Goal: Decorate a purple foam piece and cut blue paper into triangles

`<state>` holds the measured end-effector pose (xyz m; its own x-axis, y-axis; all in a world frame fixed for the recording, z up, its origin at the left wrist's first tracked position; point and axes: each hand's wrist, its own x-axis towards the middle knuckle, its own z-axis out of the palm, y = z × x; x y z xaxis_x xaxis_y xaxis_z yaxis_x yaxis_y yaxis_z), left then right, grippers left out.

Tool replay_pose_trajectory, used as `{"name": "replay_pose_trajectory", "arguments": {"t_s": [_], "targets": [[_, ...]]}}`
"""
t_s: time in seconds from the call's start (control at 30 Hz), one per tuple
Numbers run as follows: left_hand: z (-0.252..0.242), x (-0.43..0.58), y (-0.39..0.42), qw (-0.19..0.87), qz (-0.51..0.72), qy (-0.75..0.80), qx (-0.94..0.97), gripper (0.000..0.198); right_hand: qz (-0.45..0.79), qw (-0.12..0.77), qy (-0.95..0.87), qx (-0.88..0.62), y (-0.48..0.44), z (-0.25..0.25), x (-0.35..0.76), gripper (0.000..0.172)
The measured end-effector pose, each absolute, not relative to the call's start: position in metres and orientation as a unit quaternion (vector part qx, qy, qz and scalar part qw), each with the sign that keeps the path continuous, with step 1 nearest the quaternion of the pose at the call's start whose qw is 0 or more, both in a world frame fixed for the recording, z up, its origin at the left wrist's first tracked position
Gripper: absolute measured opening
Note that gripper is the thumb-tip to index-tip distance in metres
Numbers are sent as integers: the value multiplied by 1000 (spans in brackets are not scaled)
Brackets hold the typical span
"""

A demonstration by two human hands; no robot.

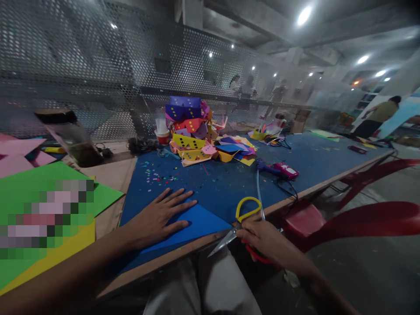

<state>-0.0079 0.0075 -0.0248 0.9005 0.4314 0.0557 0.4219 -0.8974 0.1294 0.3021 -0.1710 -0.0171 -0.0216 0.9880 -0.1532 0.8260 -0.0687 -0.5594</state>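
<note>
My left hand (157,218) lies flat with fingers spread on a blue sheet of paper (200,221), which rests on the blue tabletop along the near edge. A pair of scissors (226,240) is gripped in my right hand (262,238), just off the table's front edge. One yellow handle loop points up and a red loop shows below the hand. The metal blades point down and left, beside the right corner of the blue paper; they look closed together.
Folded coloured paper pieces (188,140) are piled at the back, near a cup (162,133). Paper scraps (157,177) dot the blue table (216,183). A glue gun (278,169) with its cord lies right. Green paper (108,192) and a tilted jar (72,140) are left; red chairs (364,221) stand right.
</note>
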Motion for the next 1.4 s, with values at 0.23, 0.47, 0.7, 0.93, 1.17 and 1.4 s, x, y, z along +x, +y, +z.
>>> {"name": "replay_pose_trajectory", "arguments": {"t_s": [0.23,0.47,0.7,0.93,1.17,1.4], "targets": [[-25,-5,7,58,60,210,974,64,275,143,-669,-676,-167,-16,309,38],[-19,-2,13,66,32,181,981,64,269,150,-669,-677,-167,-15,303,36],[-22,-2,12,59,44,176,982,63,237,136,-675,-685,-169,-13,296,38],[-21,-2,12,59,51,176,981,62,265,145,-661,-687,-173,-13,293,38],[-21,-2,12,56,58,172,982,61,258,146,-672,-679,-176,-12,288,38],[-21,-2,12,55,53,174,982,62,253,148,-668,-684,-174,-15,283,36]]}}
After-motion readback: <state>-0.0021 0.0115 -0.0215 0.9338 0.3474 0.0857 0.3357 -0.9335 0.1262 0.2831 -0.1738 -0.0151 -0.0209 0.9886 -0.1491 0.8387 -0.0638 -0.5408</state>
